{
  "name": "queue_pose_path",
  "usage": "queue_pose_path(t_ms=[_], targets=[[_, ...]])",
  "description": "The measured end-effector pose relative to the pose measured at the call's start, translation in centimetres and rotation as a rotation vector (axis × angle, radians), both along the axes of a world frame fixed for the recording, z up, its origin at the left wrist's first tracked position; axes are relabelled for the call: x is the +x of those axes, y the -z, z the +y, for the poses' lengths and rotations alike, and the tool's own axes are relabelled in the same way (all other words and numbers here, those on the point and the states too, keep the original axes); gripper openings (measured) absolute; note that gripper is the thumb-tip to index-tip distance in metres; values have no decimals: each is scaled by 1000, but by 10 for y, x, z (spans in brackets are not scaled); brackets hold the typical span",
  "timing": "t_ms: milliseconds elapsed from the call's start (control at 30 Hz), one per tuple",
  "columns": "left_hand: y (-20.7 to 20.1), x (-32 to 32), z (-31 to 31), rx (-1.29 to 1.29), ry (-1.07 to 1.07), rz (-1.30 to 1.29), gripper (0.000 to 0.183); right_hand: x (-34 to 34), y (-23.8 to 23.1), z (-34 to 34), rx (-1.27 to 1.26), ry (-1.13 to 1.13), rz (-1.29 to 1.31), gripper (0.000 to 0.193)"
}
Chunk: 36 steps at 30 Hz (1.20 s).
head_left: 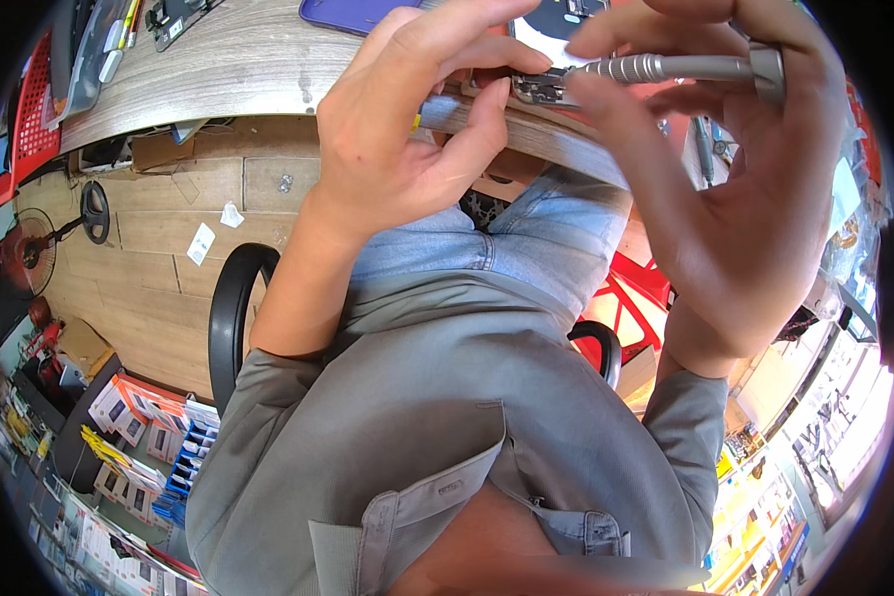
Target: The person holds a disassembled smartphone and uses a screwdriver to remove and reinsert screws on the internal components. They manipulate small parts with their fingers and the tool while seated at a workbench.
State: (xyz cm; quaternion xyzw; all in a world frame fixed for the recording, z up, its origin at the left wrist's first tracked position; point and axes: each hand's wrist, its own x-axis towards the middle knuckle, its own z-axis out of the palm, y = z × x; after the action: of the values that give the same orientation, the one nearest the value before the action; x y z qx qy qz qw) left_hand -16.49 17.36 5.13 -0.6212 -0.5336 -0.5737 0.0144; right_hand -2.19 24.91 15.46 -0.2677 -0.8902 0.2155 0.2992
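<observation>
My right hand (735,214) is closed round a silver precision screwdriver (685,68) with a knurled neck and a wide end cap. The screwdriver lies almost level, its tip pointing left. At that tip is a small dark electronic part (541,89) with metal bits, perhaps a piece of a phone. My left hand (392,129) steadies this part between thumb and fingertips, just above the table's front edge. The fingers of my right hand are slightly blurred and hide some of the table behind them.
A purple tray (343,14) lies on the wooden table (238,65). An opened phone piece (177,20) and pens are at the far left, beside a red basket (32,124). Another pen-like tool (703,149) lies right. Chair armrests (236,318) flank me.
</observation>
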Motion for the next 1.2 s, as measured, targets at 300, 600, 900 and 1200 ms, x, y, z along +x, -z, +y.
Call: queue_pose_path(t_ms=[300,600,900,1200], targets=[[4,-3,0,13,9,48,61,5,5,2,-15,74,43,43],[12,11,2,4,64,-266,53,62,54,38,-402,255,549,53],[-23,13,3,-216,-93,255,53,73,70,40,-388,264,599,53],[-43,0,40,-267,105,214,18,86,71,49,-375,234,659,48]])
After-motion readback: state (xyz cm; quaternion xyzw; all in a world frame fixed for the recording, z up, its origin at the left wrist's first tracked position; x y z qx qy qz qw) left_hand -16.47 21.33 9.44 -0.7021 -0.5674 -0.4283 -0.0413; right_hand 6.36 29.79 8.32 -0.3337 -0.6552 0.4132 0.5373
